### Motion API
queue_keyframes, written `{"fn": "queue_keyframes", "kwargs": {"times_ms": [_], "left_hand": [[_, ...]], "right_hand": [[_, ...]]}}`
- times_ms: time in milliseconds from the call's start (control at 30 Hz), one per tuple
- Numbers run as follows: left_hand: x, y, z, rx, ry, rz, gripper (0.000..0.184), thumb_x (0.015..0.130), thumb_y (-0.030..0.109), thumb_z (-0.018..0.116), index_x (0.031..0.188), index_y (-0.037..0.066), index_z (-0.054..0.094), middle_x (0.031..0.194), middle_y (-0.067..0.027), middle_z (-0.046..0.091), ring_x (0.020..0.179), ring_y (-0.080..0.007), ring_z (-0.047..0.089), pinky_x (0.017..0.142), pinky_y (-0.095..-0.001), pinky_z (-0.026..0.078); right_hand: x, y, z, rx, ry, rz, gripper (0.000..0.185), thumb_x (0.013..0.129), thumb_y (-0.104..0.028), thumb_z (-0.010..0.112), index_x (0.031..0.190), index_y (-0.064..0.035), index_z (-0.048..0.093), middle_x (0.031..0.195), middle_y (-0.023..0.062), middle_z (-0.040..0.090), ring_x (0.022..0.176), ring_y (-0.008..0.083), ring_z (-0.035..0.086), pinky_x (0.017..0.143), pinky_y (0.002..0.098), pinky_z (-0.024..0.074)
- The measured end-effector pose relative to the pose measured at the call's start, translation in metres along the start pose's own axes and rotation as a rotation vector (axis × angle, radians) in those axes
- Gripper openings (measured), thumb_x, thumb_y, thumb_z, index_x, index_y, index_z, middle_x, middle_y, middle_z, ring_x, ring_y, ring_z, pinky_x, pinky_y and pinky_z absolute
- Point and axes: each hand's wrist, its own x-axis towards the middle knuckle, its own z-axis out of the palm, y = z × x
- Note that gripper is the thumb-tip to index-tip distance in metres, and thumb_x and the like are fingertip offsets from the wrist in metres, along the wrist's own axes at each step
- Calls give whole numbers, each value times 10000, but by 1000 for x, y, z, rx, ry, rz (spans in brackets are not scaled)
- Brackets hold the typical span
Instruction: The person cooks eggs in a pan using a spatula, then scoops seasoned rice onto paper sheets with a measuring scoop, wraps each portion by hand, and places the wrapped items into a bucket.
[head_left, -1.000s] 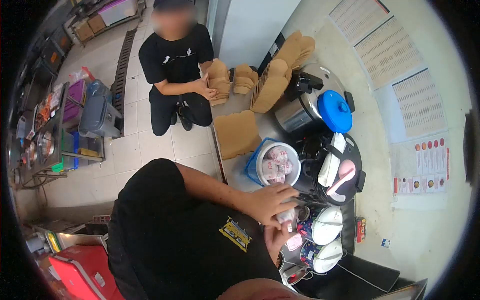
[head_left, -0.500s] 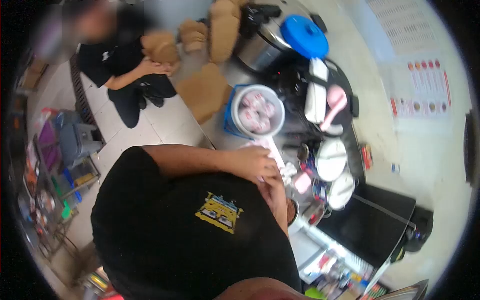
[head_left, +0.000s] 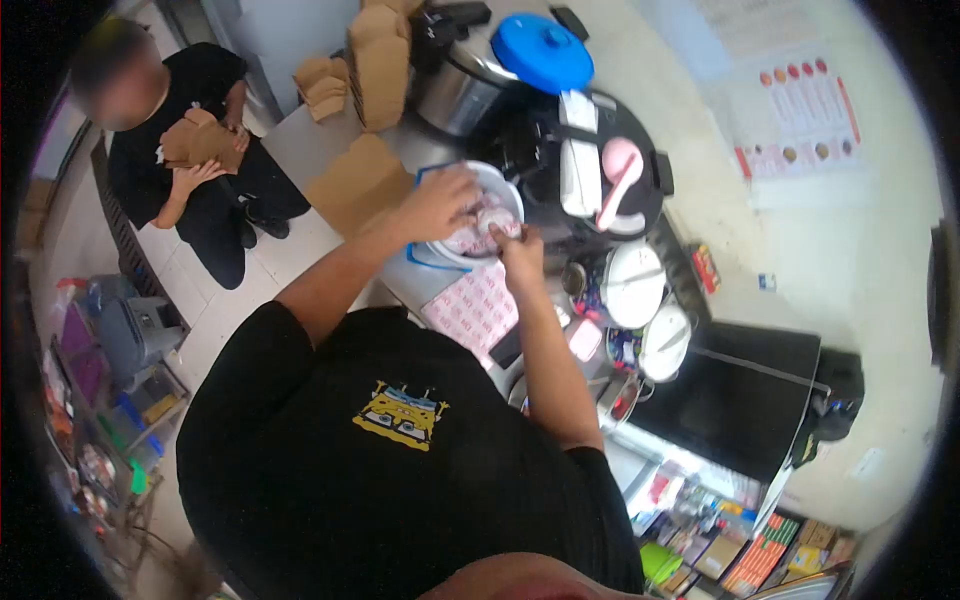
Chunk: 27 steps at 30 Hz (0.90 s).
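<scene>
Left hand (head_left: 443, 203): over white bucket (head_left: 507, 186), upper centre
Right hand (head_left: 523, 252): touching wrapped bundle (head_left: 494, 215)
Hands: apart; grips unclear

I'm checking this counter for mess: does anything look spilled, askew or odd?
One mild oddity: the blue lid appears off-centre at the edge of the steel pot, not squarely over it, perhaps just parked there. I see no spill or damage around the bucket of wrapped bundles.
</scene>
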Motion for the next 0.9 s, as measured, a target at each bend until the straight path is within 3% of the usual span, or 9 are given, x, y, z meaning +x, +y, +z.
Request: {"fn": "queue_keyframes", "kwargs": {"times_ms": [67,100,167,200,267,700,800,833,900], "left_hand": [[-10,-2,17,242,-37,198,473,894,366,661,1322,170,618,1443,-100,534,1392,-333,440,1086,-548,355],[-13,1,16,196,-54,156,493,872,359,657,1329,180,613,1450,-103,539,1408,-313,436,1124,-548,322],[-14,-2,14,145,-40,99,525,839,346,661,1334,181,608,1451,-108,549,1422,-291,433,1166,-554,279],[-17,-6,17,124,-26,93,535,828,341,670,1332,172,608,1445,-109,553,1421,-289,435,1172,-559,269],[-19,-6,21,147,-19,63,557,830,355,665,1349,162,601,1465,-111,539,1426,-294,427,1178,-565,254],[-13,-5,33,332,-366,-23,670,942,494,550,1528,184,451,1634,-100,337,1542,-303,216,1250,-563,93],[-5,-11,28,40,-133,-10,442,869,359,665,1248,131,662,1384,-139,577,1319,-345,503,1127,-570,335],[-3,-8,20,33,-157,7,442,869,359,665,1248,131,662,1384,-139,577,1319,-345,503,1127,-570,335],[0,-4,7,-299,221,-189,319,806,259,718,1077,90,702,1167,-159,668,1115,-376,604,1014,-524,442]], "right_hand": [[4,3,4,-626,86,-229,631,822,-337,795,1178,141,589,995,306,698,920,413,695,859,470,537],[32,41,-10,-959,-48,-585,668,837,-429,726,1150,148,598,1086,355,668,1048,520,634,1005,531,465],[14,22,2,-1141,20,-662,683,783,-429,703,1185,114,610,1182,326,621,1075,507,566,977,551,449],[8,13,7,-1210,37,-872,645,758,-369,712,1226,58,592,1098,295,632,1010,479,585,927,571,451],[-10,-6,18,-1355,-26,-722,816,746,-397,723,1440,-67,448,1176,268,597,1110,464,567,949,577,442],[16,25,19,-1018,-218,-832,599,858,-238,636,1383,-15,454,1320,269,479,1215,491,484,1029,566,406],[32,34,22,-929,-265,-641,562,901,-245,600,1396,-20,457,1352,275,466,1243,480,473,1055,553,401],[15,27,30,-1031,-159,-746,446,945,-219,540,1334,-5,506,1270,258,495,1201,486,488,1063,535,388],[2,21,34,-1093,-89,-755,489,954,-241,551,1376,-3,484,1298,268,496,1219,484,489,1076,526,381]]}}
